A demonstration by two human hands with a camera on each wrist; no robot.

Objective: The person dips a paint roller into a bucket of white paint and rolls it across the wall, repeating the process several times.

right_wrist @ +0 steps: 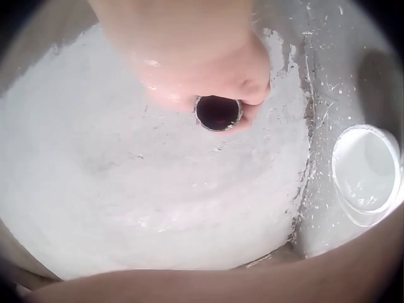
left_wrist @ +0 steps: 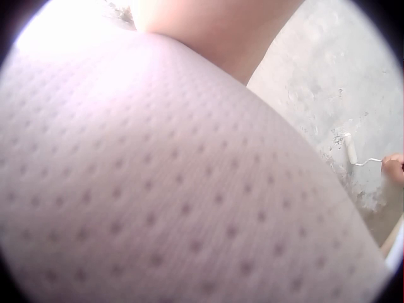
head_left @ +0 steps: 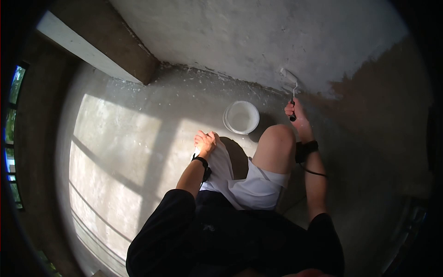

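Observation:
My right hand grips the black handle of a small paint roller. The roller's white sleeve lies against the lower part of the wall, just above the floor. In the right wrist view the handle's round dark end pokes out of the fist, and the sleeve is hidden. My left hand rests on the left knee, over the white shorts. Dotted white fabric fills most of the left wrist view, where that hand is out of sight.
A white bucket with whitish liquid inside stands on the floor between the knees and the wall. White specks dot the floor along the wall's foot. The wall's right part is brown. A pillar juts out at the left.

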